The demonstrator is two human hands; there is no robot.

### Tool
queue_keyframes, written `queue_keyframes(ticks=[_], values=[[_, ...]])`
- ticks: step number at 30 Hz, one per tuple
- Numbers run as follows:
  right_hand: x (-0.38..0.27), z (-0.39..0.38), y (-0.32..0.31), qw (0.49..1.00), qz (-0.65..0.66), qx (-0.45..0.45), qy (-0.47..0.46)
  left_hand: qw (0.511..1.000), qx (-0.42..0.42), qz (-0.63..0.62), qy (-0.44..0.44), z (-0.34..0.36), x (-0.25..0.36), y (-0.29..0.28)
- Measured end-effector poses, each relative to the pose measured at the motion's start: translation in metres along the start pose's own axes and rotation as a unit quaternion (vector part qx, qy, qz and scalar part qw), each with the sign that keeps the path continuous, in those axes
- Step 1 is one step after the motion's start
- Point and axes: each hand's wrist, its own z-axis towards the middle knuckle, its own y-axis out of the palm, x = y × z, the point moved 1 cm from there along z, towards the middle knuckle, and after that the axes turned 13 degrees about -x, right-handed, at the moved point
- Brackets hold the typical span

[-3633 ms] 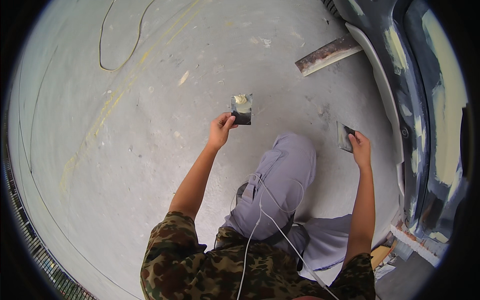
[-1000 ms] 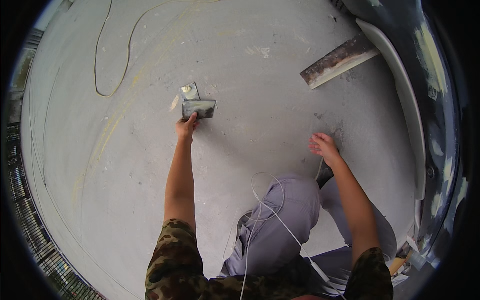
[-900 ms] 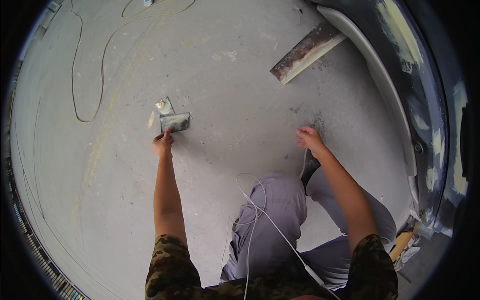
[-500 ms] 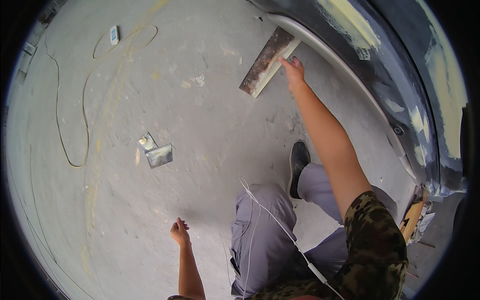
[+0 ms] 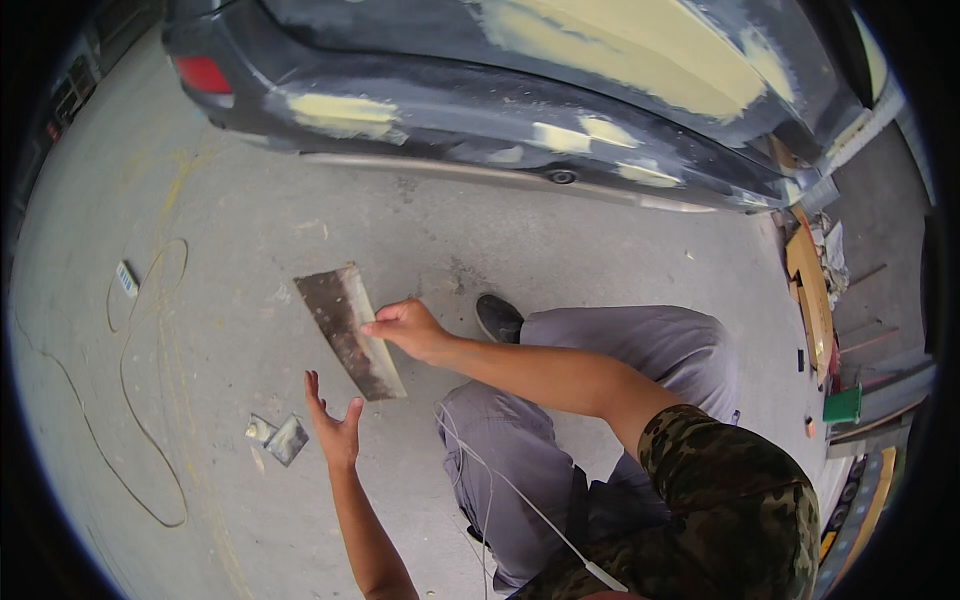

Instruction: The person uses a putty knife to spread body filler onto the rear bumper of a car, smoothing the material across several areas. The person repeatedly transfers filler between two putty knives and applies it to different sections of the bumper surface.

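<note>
My right hand (image 5: 408,329) pinches a wide, flat putty spreader (image 5: 345,332) at its cream-smeared long edge. The rest of its face is brown and stained, and it hangs tilted in front of my knees. My left hand (image 5: 336,425) is open, fingers spread and thumb apart, just below the spreader's near end and not touching it. On the floor left of that hand lie two small grey plates: one plate (image 5: 288,441) overlaps a second plate (image 5: 260,428) with cream smears.
A dark car body (image 5: 440,110) with cream filler patches and a red tail light (image 5: 203,74) spans the far side. A pale cord (image 5: 128,385) loops near a white power strip (image 5: 126,279) at left. Cardboard (image 5: 808,285) and a green container (image 5: 842,406) stand at right.
The view has swung right. My right hand has brought the spreader back from beside the car, nearer to my left hand. My left hand has come up and spread its fingers.
</note>
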Motion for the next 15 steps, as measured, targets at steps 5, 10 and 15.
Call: queue_keyframes(ticks=[5, 10, 15], values=[[-0.085, -0.118, -0.053, 0.983, 0.022, -0.121, -0.136, 0.997, -0.054, -0.042, 0.047, -0.006, 0.119, 0.062], [-0.149, -0.235, -0.125, 0.967, -0.189, 0.009, -0.17, 0.945, -0.064, 0.149, 0.285, -0.05, 0.233, 0.098], [-0.184, -0.406, -0.212, 0.807, -0.558, -0.046, -0.188, 0.921, -0.123, 0.243, 0.278, -0.101, 0.34, 0.204]])
